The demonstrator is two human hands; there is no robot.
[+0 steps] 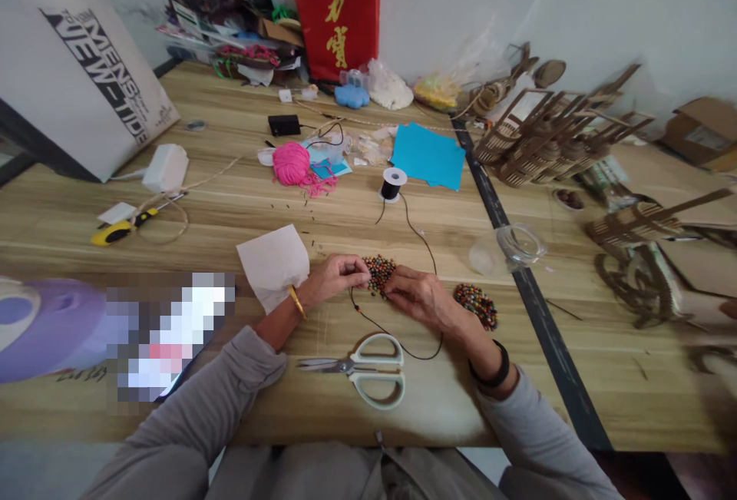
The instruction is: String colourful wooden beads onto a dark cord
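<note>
Colourful beads [380, 273] lie in a loose pile between my two hands. My left hand [339, 273] is at the pile's left side, thumb and fingers pinched on the black cord's end, as far as the small picture shows. At the right of the pile my right hand [418, 293] has its fingers pressed together and lowered to the beads; what they hold is hidden. The black cord [423, 239] runs from a spool [391, 185], loops below my right hand and carries a few beads near my left hand. Beaded strands [476, 306] lie right of my right hand.
White-handled scissors [377, 371] lie near the front edge. White paper [273, 266], a phone [178, 339] and a yellow cutter [120, 231] are leftward. Pink yarn [292, 163] and blue sheets [429, 154] lie behind; a clear container [484, 256] and wooden models [535, 147] stand right.
</note>
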